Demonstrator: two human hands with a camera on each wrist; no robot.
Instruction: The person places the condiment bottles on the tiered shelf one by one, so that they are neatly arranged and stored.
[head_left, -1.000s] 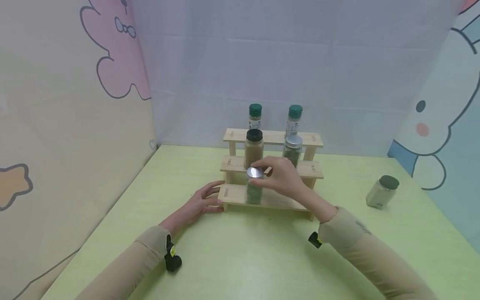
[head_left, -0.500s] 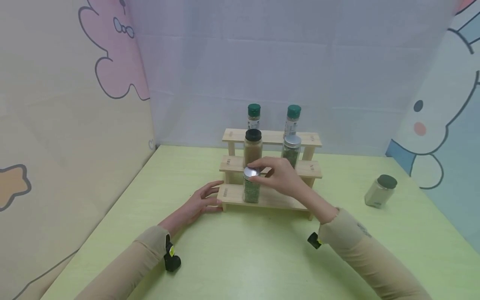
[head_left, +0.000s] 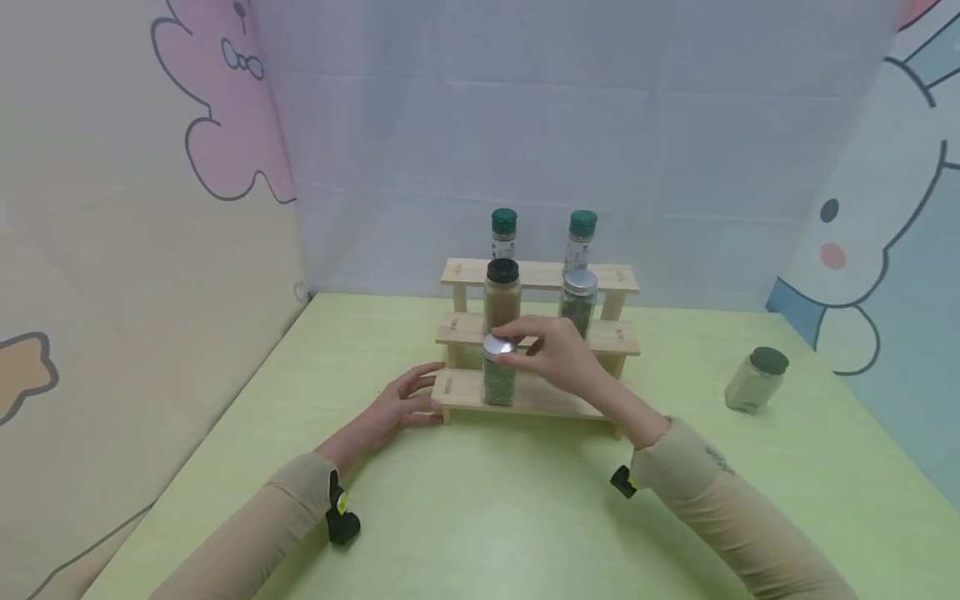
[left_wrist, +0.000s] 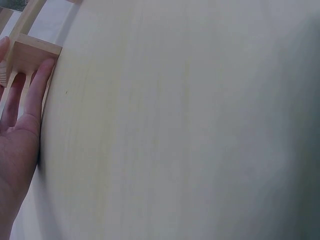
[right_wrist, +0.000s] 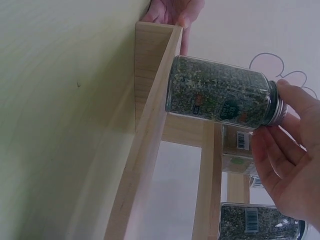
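In the head view my right hand (head_left: 557, 354) pinches the silver lid of a glass spice jar (head_left: 498, 383) filled with green flakes. That jar stands upright at the left part of the lowest shelf of a three-tier wooden rack (head_left: 555, 400). The right wrist view shows thumb and fingertips on the lid of the spice jar (right_wrist: 220, 90). My left hand (head_left: 390, 412) rests against the left end of the lowest shelf. In the left wrist view its fairly straight fingers (left_wrist: 35, 95) touch the rack's end piece (left_wrist: 37, 47).
On the middle shelf stand a black-lidded jar (head_left: 502, 300) of brown powder and a silver-lidded jar (head_left: 577, 304) of green flakes. Two green-capped bottles (head_left: 504, 233) are at the top tier. A dark-lidded jar (head_left: 756, 381) stands apart on the table (head_left: 480, 517) at right.
My right hand has shifted the spice jar slightly left along the lowest shelf and still pinches its lid. The left hand stays at the rack's end. The head view has drifted slightly.
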